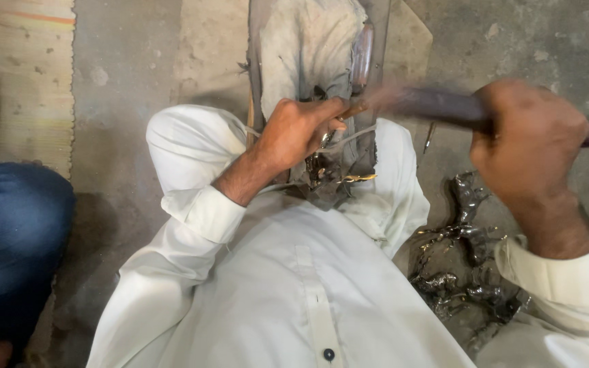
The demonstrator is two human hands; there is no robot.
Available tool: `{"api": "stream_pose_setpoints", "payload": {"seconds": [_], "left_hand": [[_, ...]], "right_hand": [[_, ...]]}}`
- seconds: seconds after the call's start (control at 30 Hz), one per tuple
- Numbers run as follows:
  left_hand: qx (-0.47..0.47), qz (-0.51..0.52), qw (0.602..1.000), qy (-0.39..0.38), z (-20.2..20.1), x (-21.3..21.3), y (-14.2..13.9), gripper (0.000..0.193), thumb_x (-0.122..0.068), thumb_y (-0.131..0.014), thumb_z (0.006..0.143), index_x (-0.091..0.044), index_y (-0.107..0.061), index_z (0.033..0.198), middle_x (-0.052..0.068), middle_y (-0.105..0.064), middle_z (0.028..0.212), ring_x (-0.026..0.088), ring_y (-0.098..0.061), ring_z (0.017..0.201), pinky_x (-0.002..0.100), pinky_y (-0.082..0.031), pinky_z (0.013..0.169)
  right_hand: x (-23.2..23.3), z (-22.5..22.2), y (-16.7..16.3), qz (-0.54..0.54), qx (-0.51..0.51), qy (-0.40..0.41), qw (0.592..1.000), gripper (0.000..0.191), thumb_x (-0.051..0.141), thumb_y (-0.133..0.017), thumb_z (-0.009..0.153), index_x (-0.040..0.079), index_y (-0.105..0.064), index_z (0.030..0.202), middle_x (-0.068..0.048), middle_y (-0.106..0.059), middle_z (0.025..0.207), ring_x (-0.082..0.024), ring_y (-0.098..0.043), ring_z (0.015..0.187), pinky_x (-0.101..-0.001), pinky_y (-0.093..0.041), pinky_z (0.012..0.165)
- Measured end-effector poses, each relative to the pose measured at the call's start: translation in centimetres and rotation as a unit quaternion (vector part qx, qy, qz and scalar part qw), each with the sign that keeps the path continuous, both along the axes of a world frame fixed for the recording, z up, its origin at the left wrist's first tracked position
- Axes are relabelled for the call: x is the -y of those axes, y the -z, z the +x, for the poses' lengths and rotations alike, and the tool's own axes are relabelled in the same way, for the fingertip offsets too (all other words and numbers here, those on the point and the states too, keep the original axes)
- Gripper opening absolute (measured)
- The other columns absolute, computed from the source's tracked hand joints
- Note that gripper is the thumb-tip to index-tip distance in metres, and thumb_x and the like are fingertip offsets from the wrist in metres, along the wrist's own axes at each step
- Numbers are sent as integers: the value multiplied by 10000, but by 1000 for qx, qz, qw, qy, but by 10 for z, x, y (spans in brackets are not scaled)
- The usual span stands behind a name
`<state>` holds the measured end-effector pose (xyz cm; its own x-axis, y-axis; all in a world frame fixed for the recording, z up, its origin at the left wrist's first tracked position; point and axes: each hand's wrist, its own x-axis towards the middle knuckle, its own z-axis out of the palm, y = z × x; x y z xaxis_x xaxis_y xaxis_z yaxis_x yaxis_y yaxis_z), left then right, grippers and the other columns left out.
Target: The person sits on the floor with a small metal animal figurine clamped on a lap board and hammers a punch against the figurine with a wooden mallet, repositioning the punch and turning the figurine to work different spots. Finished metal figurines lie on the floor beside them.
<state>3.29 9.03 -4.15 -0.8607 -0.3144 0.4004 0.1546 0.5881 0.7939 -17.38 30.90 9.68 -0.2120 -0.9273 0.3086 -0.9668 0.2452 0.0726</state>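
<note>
The left hand point(294, 133) has its fingers point(328, 109) pinched tight on a small metal piece point(339, 178), holding it down on a grey padded block point(308, 48) between the knees. The piece sits just under those fingers. It looks hard, thin and a bit sharp, so it is best held by its edge, close to the block. The right hand point(533, 140) is closed around a dark tool point(431, 105), blurred, just right of the left fingers. The tool looks heavy and stiff. More shiny metal pieces point(465, 272) lie on the floor point(131, 82) below the right hand
</note>
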Motion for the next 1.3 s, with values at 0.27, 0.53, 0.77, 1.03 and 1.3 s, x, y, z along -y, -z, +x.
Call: {"api": "stream_pose_setpoints", "payload": {"seconds": [0.27, 0.53, 0.77, 1.03, 1.3], "left_hand": [[-53, 41, 998, -11, 2, -2, -1, 369, 108, -646, 962, -40, -611, 1299, 150, -756, 1074, 218, -791, 1026, 310, -642, 798], [-13, -11, 1000, -26, 2, -3, 2, 269, -38, -716, 956, -70, -658, 1216, 112, -770, 1066, 257, -764, 928, 332, -631, 793], [-74, 3, 997, 3, 1, -3, 10, 432, 120, -684, 848, -48, -637, 1243, 124, -753, 1159, 266, -764, 1005, 343, -632, 820], [-93, 28, 995, -21, 0, -6, 13, 307, 30, -738, 916, -44, -660, 1204, 115, -764, 1078, 248, -782, 948, 322, -627, 773], [-108, 80, 991, -11, 1, -5, 11, 277, 33, -663, 981, -33, -654, 1251, 114, -756, 1065, 244, -795, 946, 314, -635, 766]], "right_hand": [[0, -27, 0, -113, 239, -42, 963, 254, 86, -720, 1118, -21, -521, 1236, -104, -639, 886, -178, -680, 789, -297, -523, 720], [6, -13, -12, -40, -56, -75, 995, 201, 9, -758, 880, 32, -702, 1071, -135, -694, 899, -291, -689, 795, -350, -543, 746], [10, 3, -21, 35, -23, -33, 999, 147, 34, -707, 922, 76, -667, 1057, -63, -663, 950, -231, -629, 784, -328, -466, 725], [11, 4, -23, 26, -51, -40, 998, 157, 53, -772, 939, 85, -680, 1062, -83, -670, 958, -278, -655, 850, -369, -493, 782], [19, 10, -31, 31, -2, -28, 999, 172, 71, -768, 920, 63, -647, 1042, -83, -630, 874, -274, -647, 798, -380, -493, 742]]}}
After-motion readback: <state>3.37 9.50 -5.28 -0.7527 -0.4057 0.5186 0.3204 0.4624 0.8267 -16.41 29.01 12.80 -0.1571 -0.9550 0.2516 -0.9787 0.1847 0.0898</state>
